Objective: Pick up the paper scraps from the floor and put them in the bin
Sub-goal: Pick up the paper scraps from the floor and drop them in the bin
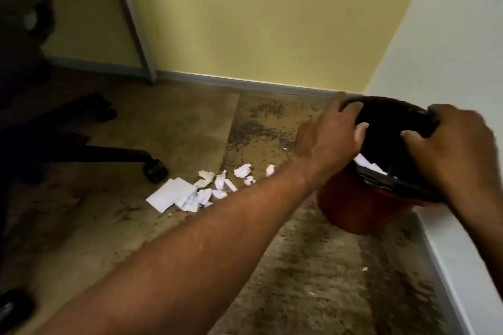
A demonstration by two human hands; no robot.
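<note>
A red bin [345, 207] lined with a black bag [392, 128] stands in the corner at the right. My left hand [330, 130] grips the bag's left rim, thumb inside. My right hand [457, 155] grips the bag's right rim. A white scrap [366, 162] lies inside the bag. A pile of white paper scraps [190, 193] lies on the brown carpet to the left of the bin, with a few smaller scraps [242, 171] closer to my left forearm.
An office chair's black base with castors [155, 170] stands at the left, close to the pile. A yellow wall [245, 22] with a grey skirting runs behind. A white wall [449, 49] closes off the right side. A dark shoe [13, 307] shows at the bottom left.
</note>
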